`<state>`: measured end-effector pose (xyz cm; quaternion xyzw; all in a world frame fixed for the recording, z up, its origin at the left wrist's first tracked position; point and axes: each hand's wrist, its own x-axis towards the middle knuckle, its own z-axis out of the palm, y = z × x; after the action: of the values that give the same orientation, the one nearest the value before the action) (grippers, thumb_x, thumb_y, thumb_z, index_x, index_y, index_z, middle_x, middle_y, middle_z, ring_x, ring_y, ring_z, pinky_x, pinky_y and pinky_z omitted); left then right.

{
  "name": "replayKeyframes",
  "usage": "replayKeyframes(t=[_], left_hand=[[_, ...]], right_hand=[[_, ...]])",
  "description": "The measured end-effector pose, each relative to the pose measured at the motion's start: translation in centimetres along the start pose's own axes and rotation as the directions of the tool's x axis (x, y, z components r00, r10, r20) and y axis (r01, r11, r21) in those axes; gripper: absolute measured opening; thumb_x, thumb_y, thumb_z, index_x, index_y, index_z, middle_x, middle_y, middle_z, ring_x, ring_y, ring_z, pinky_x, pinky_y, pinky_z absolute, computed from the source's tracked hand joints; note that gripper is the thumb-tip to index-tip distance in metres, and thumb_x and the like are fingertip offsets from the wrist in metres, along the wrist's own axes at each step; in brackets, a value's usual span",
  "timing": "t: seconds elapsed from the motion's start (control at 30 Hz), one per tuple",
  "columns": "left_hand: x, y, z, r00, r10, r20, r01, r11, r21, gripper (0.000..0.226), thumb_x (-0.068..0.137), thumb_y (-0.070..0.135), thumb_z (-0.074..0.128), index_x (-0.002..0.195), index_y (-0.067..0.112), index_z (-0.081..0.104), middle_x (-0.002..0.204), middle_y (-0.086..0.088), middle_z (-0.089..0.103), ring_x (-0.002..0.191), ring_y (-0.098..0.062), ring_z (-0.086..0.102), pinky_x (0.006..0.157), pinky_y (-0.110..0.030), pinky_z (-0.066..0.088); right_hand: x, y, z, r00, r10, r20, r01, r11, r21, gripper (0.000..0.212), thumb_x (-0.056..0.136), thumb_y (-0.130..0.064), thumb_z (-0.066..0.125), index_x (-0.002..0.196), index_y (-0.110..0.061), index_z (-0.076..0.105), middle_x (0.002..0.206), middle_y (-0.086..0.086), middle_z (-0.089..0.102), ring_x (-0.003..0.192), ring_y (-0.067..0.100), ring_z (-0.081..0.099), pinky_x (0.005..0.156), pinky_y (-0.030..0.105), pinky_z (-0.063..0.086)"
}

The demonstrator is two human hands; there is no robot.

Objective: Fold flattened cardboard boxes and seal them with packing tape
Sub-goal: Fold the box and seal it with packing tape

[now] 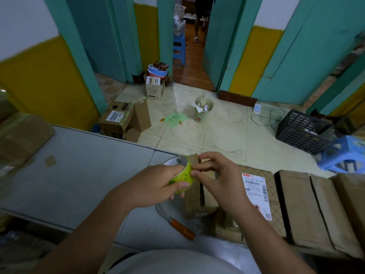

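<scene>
Left hand (158,184) grips a green roll of packing tape (180,175), fingers curled round its outer face, thumb underneath. Right hand (217,175) meets it from the other side: fingers bent, thumb and forefinger pinching at the roll's edge. Cannot tell whether a free end of tape is caught between them. Roll held in the air above the grey surface (88,175), near its far edge.

Directly behind and under the hands, a small brown cardboard box (194,202) rests on the surface, one flap showing above the roll. Just right of it, a patterned carton with a white shipping label (256,194), then a row of flattened boxes (308,210) lying side by side to the right.

A knife (177,224) with an orange-brown handle lies on the surface below the left hand, blade pointing away from the person.

On the tiled floor beyond: green paper sheet (175,119), black plastic crate (302,131), blue stool (343,155).
</scene>
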<state>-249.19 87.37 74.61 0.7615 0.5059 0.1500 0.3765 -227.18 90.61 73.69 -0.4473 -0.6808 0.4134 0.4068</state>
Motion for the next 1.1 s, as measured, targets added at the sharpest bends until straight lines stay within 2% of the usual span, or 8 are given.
replayKeyframes(t=[0.17,0.37,0.47,0.6,0.7,0.87,0.97,1.1], left_hand=[[0.0,0.1,-0.1,1.000,0.012,0.029,-0.011,0.999,-0.048,0.014,0.108,0.039,0.057,0.119,0.034,0.063,0.100,0.018,0.077,0.082,-0.004,0.075,0.083,-0.039,0.062],[0.0,0.1,-0.3,1.000,0.023,0.007,-0.022,0.995,-0.099,0.014,0.108,0.036,0.058,0.119,0.031,0.065,0.100,0.015,0.077,0.082,-0.007,0.076,0.082,-0.041,0.063],[0.0,0.0,0.0,1.000,0.020,-0.005,-0.020,0.990,-0.138,0.015,0.108,0.035,0.058,0.118,0.028,0.067,0.098,0.013,0.077,0.083,-0.011,0.076,0.081,-0.046,0.063],[0.0,-0.1,0.1,1.000,0.027,-0.003,-0.027,0.982,-0.188,0.015,0.108,0.034,0.057,0.119,0.027,0.066,0.099,0.009,0.077,0.086,-0.016,0.076,0.080,-0.049,0.063],[0.1,0.1,0.0,1.000,0.015,0.002,-0.014,0.973,-0.230,0.011,0.109,0.030,0.057,0.114,0.025,0.066,0.096,0.006,0.078,0.084,-0.018,0.076,0.081,-0.049,0.063],[0.1,0.3,-0.1,1.000,0.001,0.004,0.000,0.950,-0.311,0.012,0.110,0.025,0.057,0.110,0.021,0.067,0.090,-0.003,0.078,0.077,-0.025,0.076,0.079,-0.047,0.063],[0.1,0.1,-0.3,1.000,0.001,0.008,0.002,0.933,-0.359,0.014,0.110,0.024,0.057,0.111,0.014,0.067,0.086,-0.008,0.077,0.076,-0.030,0.075,0.075,-0.046,0.064],[0.3,0.0,-0.4,1.000,0.008,0.005,-0.005,0.903,-0.430,0.015,0.110,0.019,0.056,0.110,0.009,0.067,0.082,-0.013,0.075,0.072,-0.024,0.073,0.069,-0.038,0.062]], right_hand=[[0.9,0.4,0.1,0.998,0.063,0.008,-0.063,0.971,0.231,0.039,0.080,-0.002,0.086,0.113,-0.012,0.068,0.082,0.003,0.079,0.084,0.038,0.069,0.078,0.027,0.054],[0.6,0.6,1.1,0.996,0.067,-0.050,-0.047,0.943,0.329,0.030,0.086,0.004,0.077,0.109,-0.012,0.068,0.082,0.004,0.076,0.079,0.015,0.065,0.078,0.022,0.052],[0.5,0.9,1.8,0.996,0.050,-0.069,-0.028,0.957,0.289,0.027,0.090,0.003,0.073,0.106,-0.018,0.067,0.084,0.000,0.073,0.081,0.016,0.063,0.079,0.026,0.052],[0.1,1.6,2.3,0.998,0.009,-0.066,0.003,0.984,0.179,0.017,0.095,-0.013,0.067,0.105,-0.025,0.068,0.096,0.003,0.070,0.091,0.019,0.066,0.080,0.032,0.055],[0.2,1.8,2.1,1.000,0.017,-0.019,-0.013,0.981,0.196,0.018,0.096,-0.015,0.064,0.104,-0.031,0.067,0.099,0.002,0.068,0.093,0.016,0.065,0.080,0.030,0.053],[0.5,1.7,1.1,0.992,0.047,0.119,-0.079,0.959,0.273,0.019,0.099,0.004,0.061,0.101,-0.015,0.063,0.090,-0.005,0.065,0.087,0.011,0.061,0.079,0.025,0.049],[0.4,1.4,1.0,0.986,0.053,0.156,-0.097,0.954,0.285,0.017,0.100,0.004,0.060,0.096,-0.013,0.062,0.087,-0.005,0.064,0.085,0.011,0.059,0.077,0.023,0.049],[0.4,1.3,0.8,0.987,0.049,0.152,-0.096,0.943,0.320,0.017,0.100,0.006,0.060,0.092,-0.010,0.061,0.088,-0.001,0.063,0.084,0.011,0.059,0.076,0.023,0.049]])
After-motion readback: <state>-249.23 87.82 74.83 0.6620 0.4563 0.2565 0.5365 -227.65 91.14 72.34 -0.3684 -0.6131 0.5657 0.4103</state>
